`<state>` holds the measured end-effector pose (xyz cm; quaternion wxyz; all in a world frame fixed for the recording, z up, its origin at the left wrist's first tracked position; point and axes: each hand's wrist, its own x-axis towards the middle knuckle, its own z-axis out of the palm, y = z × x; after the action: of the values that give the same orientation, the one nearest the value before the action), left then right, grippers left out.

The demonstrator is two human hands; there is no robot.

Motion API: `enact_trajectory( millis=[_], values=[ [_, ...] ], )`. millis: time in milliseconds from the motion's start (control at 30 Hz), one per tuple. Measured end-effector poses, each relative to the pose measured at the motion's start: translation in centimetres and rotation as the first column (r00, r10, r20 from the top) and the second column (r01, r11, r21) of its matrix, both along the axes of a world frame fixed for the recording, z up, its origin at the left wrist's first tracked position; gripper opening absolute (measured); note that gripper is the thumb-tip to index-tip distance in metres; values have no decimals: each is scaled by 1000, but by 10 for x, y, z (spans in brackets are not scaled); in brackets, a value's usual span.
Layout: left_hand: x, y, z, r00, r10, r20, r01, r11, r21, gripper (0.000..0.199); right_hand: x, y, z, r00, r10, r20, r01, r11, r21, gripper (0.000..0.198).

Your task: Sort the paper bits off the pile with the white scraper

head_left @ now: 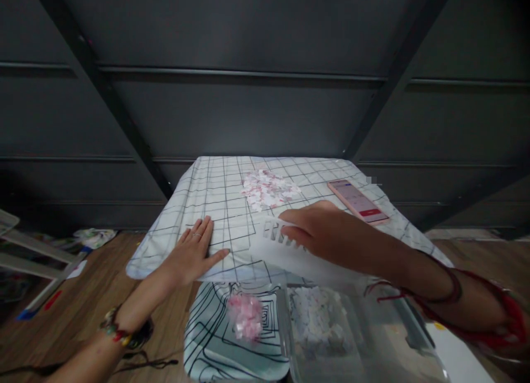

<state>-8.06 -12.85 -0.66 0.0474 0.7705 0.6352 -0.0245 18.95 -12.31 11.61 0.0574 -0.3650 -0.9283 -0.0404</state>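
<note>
My left hand [192, 257] lies flat on the checked white cloth [178, 217] of the table, fingers stretched out and holding nothing. Over the table's front part, my right hand [317, 228] is closed on a white sheet [275, 251], which looks like paper and has a row of narrow slots along its upper edge. Part of the sheet is hidden behind the hand and forearm. Beyond it, a loose pile of small white and pinkish paper scraps [269, 190] is spread on the cloth. A pink phone [356, 201] with its screen lit rests right of the pile.
Below the table's front edge stands a clear plastic bin [285, 328] with white scraps [314, 317] inside. Left of it, a patterned cushioned seat [207, 339] bears a pink bundle [247, 317]. A dark panelled wall [248, 112] rises behind the table. Cables [149, 363] lie on the floor.
</note>
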Motion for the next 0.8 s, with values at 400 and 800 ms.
enact_trajectory(
  millis=[400,800],
  values=[
    [65,89,42,993,116,36,-112,989,-98,95,51,91,-7,976,-214,-44,219,959,180,26],
    [72,108,18,998,66,-24,-69,987,-142,119,37,112,-39,988,99,-117,-57,945,323,31]
  ],
)
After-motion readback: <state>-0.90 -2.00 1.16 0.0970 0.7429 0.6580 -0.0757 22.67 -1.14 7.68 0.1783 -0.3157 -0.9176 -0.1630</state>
